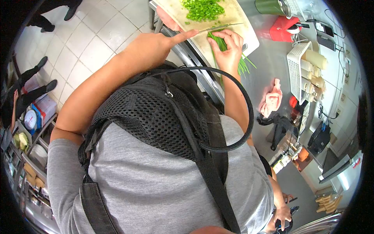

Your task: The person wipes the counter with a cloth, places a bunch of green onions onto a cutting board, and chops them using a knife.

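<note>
My left hand (167, 43) is closed around a knife (223, 27), its index finger stretched toward the blade; the handle is mostly hidden. The blade lies across a pale cutting board (249, 38), right beside a bunch of green onions (220, 44). Fingers curled, my right hand (229, 48) presses on that bunch, and long green stalks hang out below it past the board's edge. Beyond the knife, a heap of chopped green onions (203, 9) sits on the same board.
A pink cloth (271, 99) lies on the steel counter (257, 74). To the right stand a red container (283, 29), a green canister (269, 7) and a white basket (296, 72) with bottles. Another person's hands (282, 214) hold a dark object at lower right. People's legs (29, 78) show at left.
</note>
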Motion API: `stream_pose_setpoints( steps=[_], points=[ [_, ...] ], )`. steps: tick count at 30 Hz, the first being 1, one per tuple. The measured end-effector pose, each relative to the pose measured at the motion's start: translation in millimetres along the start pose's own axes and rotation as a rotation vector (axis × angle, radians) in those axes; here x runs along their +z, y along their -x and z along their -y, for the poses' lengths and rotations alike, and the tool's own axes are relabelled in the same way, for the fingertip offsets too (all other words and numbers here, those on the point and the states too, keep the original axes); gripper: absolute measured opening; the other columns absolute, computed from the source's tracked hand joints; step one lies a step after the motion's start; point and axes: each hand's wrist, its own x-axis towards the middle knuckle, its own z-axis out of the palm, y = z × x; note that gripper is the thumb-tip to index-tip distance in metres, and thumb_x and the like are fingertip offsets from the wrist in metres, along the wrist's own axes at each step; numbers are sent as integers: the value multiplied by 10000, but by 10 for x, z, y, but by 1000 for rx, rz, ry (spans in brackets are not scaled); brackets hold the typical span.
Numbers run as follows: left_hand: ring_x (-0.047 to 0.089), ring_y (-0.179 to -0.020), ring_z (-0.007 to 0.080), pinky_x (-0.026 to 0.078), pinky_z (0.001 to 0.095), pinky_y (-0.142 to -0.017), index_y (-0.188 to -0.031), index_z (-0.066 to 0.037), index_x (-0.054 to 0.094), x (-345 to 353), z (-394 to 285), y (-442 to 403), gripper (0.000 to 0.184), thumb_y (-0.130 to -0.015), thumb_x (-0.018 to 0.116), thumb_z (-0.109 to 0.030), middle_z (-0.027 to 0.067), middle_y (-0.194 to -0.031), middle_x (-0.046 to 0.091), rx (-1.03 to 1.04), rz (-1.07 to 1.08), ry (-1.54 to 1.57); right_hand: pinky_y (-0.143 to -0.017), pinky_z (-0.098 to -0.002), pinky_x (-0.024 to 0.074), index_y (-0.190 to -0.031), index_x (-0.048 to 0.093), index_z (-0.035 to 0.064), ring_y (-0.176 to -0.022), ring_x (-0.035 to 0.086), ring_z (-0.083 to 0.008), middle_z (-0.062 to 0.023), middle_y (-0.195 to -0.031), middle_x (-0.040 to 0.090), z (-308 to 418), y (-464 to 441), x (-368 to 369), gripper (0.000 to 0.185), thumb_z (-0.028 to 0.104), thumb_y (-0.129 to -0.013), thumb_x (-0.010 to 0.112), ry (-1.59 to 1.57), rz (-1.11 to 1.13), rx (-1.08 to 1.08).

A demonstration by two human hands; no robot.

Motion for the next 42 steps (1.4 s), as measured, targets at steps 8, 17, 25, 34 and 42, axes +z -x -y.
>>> stream_pose_setpoints(
  steps=[8, 17, 25, 34, 42],
  points=[
    [715, -705, 342, 562, 460, -607, -1609, -362, 223, 74, -32, 6, 944, -833, 650, -36, 156, -763, 704, 9, -16, -7, -868, -389, 493, -898, 760, 130, -997, 577, -281, -71, -959, 632, 8, 37, 95, 238, 52, -697, 861, -112, -91, 90],
    [706, -661, 323, 559, 446, -577, -1609, -367, 228, -3, -45, 13, 942, -831, 643, -33, 143, -734, 695, 28, -69, -36, -842, -386, 504, -875, 751, 121, -959, 597, -273, -74, -944, 637, -68, 61, 113, 224, 85, -694, 878, -100, -95, 103],
    [704, -658, 325, 563, 448, -589, -1609, -368, 230, 32, -59, 23, 947, -826, 636, -23, 138, -711, 690, 41, -65, -33, -840, -379, 513, -827, 739, 103, -961, 608, -270, -64, -938, 645, 18, 26, 89, 182, 82, -702, 871, -143, -135, 136],
    [659, -545, 324, 534, 456, -518, -1612, -353, 238, 23, -3, 143, 958, -802, 600, 9, 143, -609, 635, 69, -90, -6, -825, -386, 527, -809, 730, 102, -912, 638, -281, -75, -926, 685, -77, 65, 135, 178, 85, -699, 869, -94, -135, 77],
    [668, -569, 324, 539, 461, -538, -1616, -346, 227, 171, -9, -86, 985, -785, 593, 36, 146, -607, 630, 106, -114, 4, -814, -389, 530, -806, 736, 105, -901, 647, -281, -76, -933, 698, -112, 62, 167, 166, 85, -704, 865, -89, -133, 72]
  ],
)
